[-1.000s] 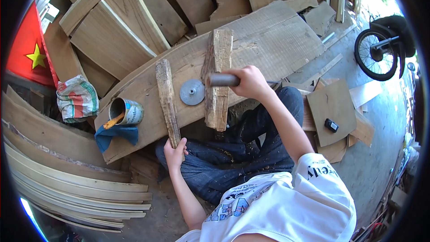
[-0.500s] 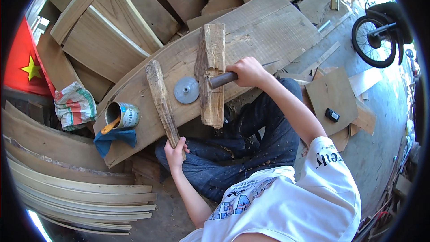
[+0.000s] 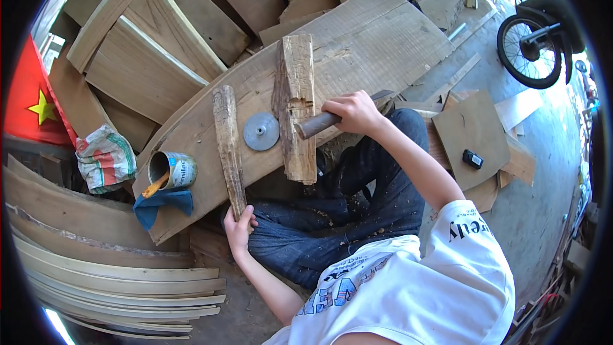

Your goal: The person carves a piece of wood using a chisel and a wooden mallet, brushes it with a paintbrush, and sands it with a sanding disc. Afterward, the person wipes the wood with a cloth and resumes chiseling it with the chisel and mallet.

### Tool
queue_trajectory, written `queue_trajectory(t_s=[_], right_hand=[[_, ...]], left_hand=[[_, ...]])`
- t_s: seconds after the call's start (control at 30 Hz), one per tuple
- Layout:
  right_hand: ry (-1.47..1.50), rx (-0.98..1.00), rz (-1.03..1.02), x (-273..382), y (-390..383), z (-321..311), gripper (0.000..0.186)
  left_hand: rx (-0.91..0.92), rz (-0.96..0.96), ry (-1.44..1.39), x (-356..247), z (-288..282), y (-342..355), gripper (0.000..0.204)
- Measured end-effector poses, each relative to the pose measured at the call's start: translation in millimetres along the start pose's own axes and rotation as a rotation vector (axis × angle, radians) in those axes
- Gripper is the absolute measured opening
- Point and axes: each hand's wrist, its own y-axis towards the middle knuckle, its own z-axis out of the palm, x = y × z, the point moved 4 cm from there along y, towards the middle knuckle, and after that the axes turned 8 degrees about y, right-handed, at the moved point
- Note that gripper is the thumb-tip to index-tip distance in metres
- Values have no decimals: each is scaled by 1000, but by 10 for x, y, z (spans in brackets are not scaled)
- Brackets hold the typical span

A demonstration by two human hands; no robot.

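Observation:
My left hand (image 3: 239,232) is closed round the near end of a rough, weathered wooden stick (image 3: 227,137), whose far part lies over the plank bench (image 3: 377,38). My right hand (image 3: 354,113) grips a bladed tool with a thick, round dark handle (image 3: 314,128). Its blade (image 3: 383,94) shows beyond the hand, pointing right; its exact kind I cannot tell. The handle's end overlaps the right side of a thick, split wood block (image 3: 299,89) lying across the bench; contact is unclear. Between stick and block lies a grey metal disc (image 3: 261,131) with a raised centre.
A tin can (image 3: 182,170) holding a yellow-handled brush (image 3: 156,185) stands on the bench's left end beside a blue cloth (image 3: 167,206). Boards (image 3: 143,70) lean behind, curved slats (image 3: 121,284) are stacked at left. A small black device (image 3: 472,159) rests on a board at right.
The stick has turned more upright, its far end shifting right, while my left hand moved slightly left. My right hand has lowered a little and the tool's blade has rolled, showing a broader side.

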Motion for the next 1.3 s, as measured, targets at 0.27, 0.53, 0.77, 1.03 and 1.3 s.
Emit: queue_trajectory(t_s=[0.27, 0.53, 0.77, 1.03, 1.3], right_hand=[[513, -441, 174, 184, 283, -533, 27], [1377, -423, 216, 363, 900, -540, 28], [980, -445, 233, 330, 1031, -371, 40], [984, -425, 125, 360, 1063, -372, 38], [990, -487, 143, 166, 1053, -375, 33]], left_hand=[[-33, 12, -80, 57, -55, -42, 24], [-93, 59, -68, -5, -30, -77, 25], [-77, 67, 212, -558, 29, 219, 57], [-299, 70, 506, -767, 84, 320, 54], [-177, 484, 46, -1585, -34, -190, 71]])
